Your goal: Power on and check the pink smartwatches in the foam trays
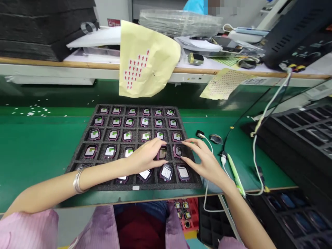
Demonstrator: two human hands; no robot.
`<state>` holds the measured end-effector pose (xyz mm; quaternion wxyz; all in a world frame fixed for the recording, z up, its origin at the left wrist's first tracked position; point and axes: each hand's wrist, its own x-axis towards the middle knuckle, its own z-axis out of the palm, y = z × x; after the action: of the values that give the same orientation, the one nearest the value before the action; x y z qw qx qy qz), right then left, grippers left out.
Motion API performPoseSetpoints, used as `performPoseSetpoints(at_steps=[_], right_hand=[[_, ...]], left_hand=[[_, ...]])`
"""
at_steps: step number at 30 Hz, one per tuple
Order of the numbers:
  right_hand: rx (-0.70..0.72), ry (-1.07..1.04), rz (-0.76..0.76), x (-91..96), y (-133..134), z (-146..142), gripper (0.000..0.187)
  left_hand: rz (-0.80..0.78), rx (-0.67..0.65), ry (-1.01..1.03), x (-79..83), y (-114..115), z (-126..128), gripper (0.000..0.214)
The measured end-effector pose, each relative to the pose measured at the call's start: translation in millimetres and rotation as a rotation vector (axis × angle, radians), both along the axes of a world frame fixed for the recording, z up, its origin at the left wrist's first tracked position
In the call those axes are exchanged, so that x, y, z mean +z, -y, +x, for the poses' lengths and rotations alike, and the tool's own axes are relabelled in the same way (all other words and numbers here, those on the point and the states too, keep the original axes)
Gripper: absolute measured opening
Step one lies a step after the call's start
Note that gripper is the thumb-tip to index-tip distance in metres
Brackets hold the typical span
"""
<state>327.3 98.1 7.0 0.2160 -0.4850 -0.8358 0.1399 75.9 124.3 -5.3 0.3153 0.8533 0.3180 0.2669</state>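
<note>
A dark foam tray (136, 187) with square compartments holds rows of purple-cased smartwatches without straps; most screens show white and green. My left hand (145, 155) reaches over the tray. Its fingertips and thumb close on the top and bottom edges of a dark-screened smartwatch (163, 152) in the fourth row. My right hand (204, 162) comes from the right, with finger and thumb at the edge of the neighbouring smartwatch (177, 151), also dark-screened, in the last column. Both watches sit in their compartments. My left forearm hides part of the lower rows.
A white cable (207, 186), a black plug-ended lead (223, 152) and a green pen-like tool (236, 174) lie right of the tray. Stacked black trays (306, 138) stand further right. Yellow sheets (147, 58) hang from the shelf (103, 71). White bits (31, 113) lie at left.
</note>
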Motion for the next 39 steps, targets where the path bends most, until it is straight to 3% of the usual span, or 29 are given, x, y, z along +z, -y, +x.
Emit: performPoseSetpoints(at_steps=[3,7,12,16,19,22,25,28,32,35,39], right_hand=[[0.068,0.060,-0.071,11.7,19,0,0.020],[0.136,0.176,-0.163,15.3,38,6,0.026],[0.175,0.250,-0.206,12.2,37,9,0.040],[0.173,0.335,-0.171,15.3,32,3,0.042],[0.189,0.158,-0.232,20.6,34,3,0.040],[0.142,-0.374,-0.434,25.0,40,4,0.044],[0.066,-0.982,-0.665,23.8,44,-4,0.050],[0.004,-1.276,-0.762,16.5,42,-19,0.052],[-0.007,-1.343,-0.860,7.1,37,-38,0.054],[0.007,-1.340,-0.861,5.6,33,-47,0.054],[-0.034,-1.327,-0.741,7.2,28,-58,0.044]], left_hand=[[0.143,0.015,-0.181,-8.8,-13,25,0.042],[0.190,0.001,-0.296,-12.9,-17,34,0.043],[0.264,-0.005,-0.362,1.8,10,19,0.043],[0.321,-0.125,-0.600,12.8,39,21,0.029],[0.341,-0.174,-0.717,12.8,44,28,0.027],[0.303,-0.219,-0.698,5.3,37,32,0.025],[0.097,-0.231,-0.439,-5.0,30,27,0.025],[-0.303,-0.194,-0.030,-5.6,28,11,0.032],[-0.904,-0.034,0.367,14.8,28,-15,0.045],[-1.050,0.116,0.581,28.7,25,-28,0.053],[-1.151,0.167,0.713,28.1,20,-34,0.048]])
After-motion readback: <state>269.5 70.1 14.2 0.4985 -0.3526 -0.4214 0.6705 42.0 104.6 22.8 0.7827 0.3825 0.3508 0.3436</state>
